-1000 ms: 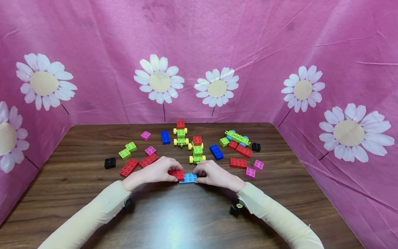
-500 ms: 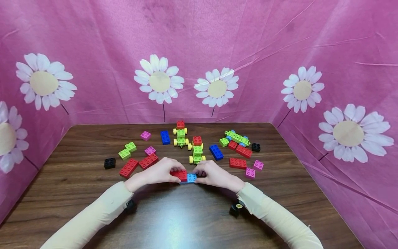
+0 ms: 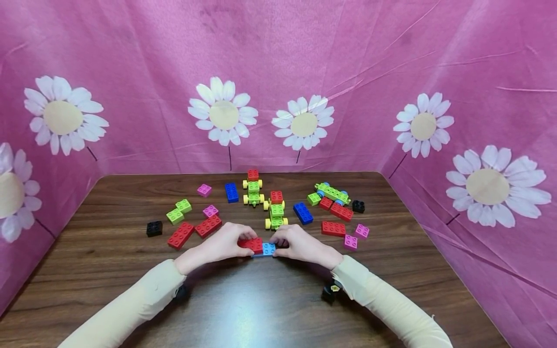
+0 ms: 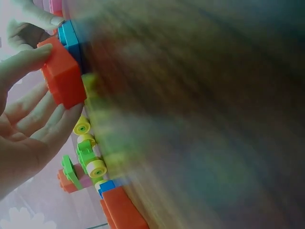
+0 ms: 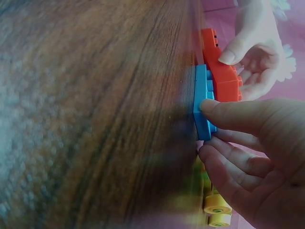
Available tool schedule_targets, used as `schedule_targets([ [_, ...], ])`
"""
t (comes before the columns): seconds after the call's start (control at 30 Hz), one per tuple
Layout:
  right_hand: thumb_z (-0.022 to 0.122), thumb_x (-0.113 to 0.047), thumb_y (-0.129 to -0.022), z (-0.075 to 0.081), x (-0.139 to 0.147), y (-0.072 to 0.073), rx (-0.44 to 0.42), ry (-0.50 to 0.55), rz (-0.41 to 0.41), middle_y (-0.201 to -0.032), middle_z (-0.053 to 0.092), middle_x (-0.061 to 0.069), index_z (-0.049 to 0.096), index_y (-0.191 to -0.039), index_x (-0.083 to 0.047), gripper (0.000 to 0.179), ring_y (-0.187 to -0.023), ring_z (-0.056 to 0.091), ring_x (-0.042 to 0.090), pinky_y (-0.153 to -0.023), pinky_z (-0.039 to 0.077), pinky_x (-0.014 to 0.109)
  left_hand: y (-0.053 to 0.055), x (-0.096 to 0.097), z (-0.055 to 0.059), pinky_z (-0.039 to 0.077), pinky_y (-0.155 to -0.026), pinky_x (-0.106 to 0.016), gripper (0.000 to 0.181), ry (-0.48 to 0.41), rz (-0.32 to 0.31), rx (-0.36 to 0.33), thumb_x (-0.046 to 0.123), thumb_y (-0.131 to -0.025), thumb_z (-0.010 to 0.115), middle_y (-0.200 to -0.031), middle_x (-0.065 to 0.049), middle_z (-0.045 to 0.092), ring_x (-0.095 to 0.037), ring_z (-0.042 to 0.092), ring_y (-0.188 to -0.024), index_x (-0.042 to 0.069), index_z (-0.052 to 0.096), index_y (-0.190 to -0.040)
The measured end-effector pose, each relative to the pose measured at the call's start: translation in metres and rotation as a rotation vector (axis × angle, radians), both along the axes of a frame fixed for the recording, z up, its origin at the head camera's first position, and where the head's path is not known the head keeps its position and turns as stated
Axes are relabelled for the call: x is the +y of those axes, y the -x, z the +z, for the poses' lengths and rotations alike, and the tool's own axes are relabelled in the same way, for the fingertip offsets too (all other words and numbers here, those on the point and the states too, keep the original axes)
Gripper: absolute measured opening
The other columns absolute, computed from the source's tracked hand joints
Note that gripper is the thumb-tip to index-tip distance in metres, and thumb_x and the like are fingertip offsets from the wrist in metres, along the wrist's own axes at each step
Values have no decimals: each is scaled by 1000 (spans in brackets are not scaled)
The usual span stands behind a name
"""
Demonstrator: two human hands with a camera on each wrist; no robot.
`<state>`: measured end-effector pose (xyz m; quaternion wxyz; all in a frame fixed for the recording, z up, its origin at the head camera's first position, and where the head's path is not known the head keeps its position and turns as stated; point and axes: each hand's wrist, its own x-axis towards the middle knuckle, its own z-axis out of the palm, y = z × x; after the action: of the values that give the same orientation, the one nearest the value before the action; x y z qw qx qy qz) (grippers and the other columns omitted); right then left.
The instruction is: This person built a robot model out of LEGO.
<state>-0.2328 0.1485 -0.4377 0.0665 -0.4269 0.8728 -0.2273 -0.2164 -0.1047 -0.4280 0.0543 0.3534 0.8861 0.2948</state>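
Observation:
My left hand (image 3: pixel 226 240) grips a red building brick (image 3: pixel 256 245), thumb on the near side and fingers on the far side. That brick lies over the left part of a flat light blue brick (image 3: pixel 269 249), whose right-hand studs show. Seen from the right wrist, the red brick's underside (image 5: pixel 217 67) slants up away from the blue brick (image 5: pixel 202 109) toward the left hand. My right hand (image 3: pixel 300 244) pinches the blue brick's right end between thumb and fingers, holding it at the table.
Behind the hands stand two lime wheeled cars (image 3: pixel 276 212) with yellow wheels. A third car (image 3: pixel 332 192) with blue wheels is at back right. Red bricks (image 3: pixel 181 235), pink bricks (image 3: pixel 350 241), dark blue bricks (image 3: pixel 302 212), lime bricks (image 3: pixel 175 215) and black bricks (image 3: pixel 154 228) lie around.
My left hand has shifted slightly right, bringing the red brick further over the light blue one; over the last half second it barely moves. My right hand stays in place.

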Motion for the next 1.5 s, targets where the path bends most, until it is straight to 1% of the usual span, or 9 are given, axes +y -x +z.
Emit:
schedule_targets([
  [0.1,78,-20,-86,0,0,0,-1,5,2,-98,72,3,74,-107,-8,25,-82,63,9,-74,53,15,-2,1,1,56,-78,-25,30,-1,21,18,23,-82,81,-98,-4,77,-11,69,-87,7,74,-107],
  [0.2,78,-20,-86,0,0,0,0,7,3,-97,72,3,74,-107,-8,25,-82,63,9,-74,53,15,-2,3,1,49,-71,-19,29,1,19,41,23,-81,81,-96,-2,76,-6,62,-80,8,75,-106],
  [0.3,78,-20,-86,0,0,0,0,3,3,-97,72,3,74,-107,-9,24,-82,63,8,-73,52,15,-2,3,1,45,-69,-16,28,-3,20,46,24,-81,81,-94,-1,74,-3,58,-78,10,77,-105],
  [0.57,78,-20,-85,1,-1,-1,19,0,6,-96,71,3,75,-106,-8,24,-81,63,10,-73,52,15,-1,3,0,48,-69,-17,29,-22,22,64,24,-79,83,-93,-2,76,-7,64,-81,10,78,-104],
  [0.93,79,-19,-85,4,-2,-3,33,1,6,-96,72,4,75,-105,-7,24,-80,63,9,-72,52,15,3,7,8,50,-69,-18,29,24,-20,57,25,-79,84,-94,-6,77,-14,70,-83,8,79,-102],
  [1.1,78,-19,-85,5,-3,-4,33,-8,1,-96,72,5,75,-105,-7,24,-80,62,9,-72,52,15,4,7,5,49,-66,-18,28,-1,-11,65,24,-77,85,-92,-6,78,-15,70,-81,7,80,-100],
  [1.23,79,-19,-85,4,-4,-3,37,-8,4,-96,72,4,75,-105,-6,24,-80,62,9,-72,52,15,5,7,3,49,-66,-17,28,-16,24,35,25,-76,86,-92,-5,78,-13,70,-81,8,80,-98],
  [1.4,79,-20,-85,2,-4,-2,28,-7,0,-96,72,4,75,-105,-7,24,-80,62,8,-72,51,14,6,7,5,50,-67,-19,29,4,66,-33,28,-75,86,-92,-5,78,-12,69,-83,9,80,-97],
  [1.5,79,-20,-85,2,-3,-2,23,-9,-1,-96,72,3,75,-104,-7,24,-80,61,8,-71,51,14,5,8,5,52,-69,-22,30,20,81,-51,28,-76,86,-94,-6,78,-14,70,-84,8,80,-96],
])
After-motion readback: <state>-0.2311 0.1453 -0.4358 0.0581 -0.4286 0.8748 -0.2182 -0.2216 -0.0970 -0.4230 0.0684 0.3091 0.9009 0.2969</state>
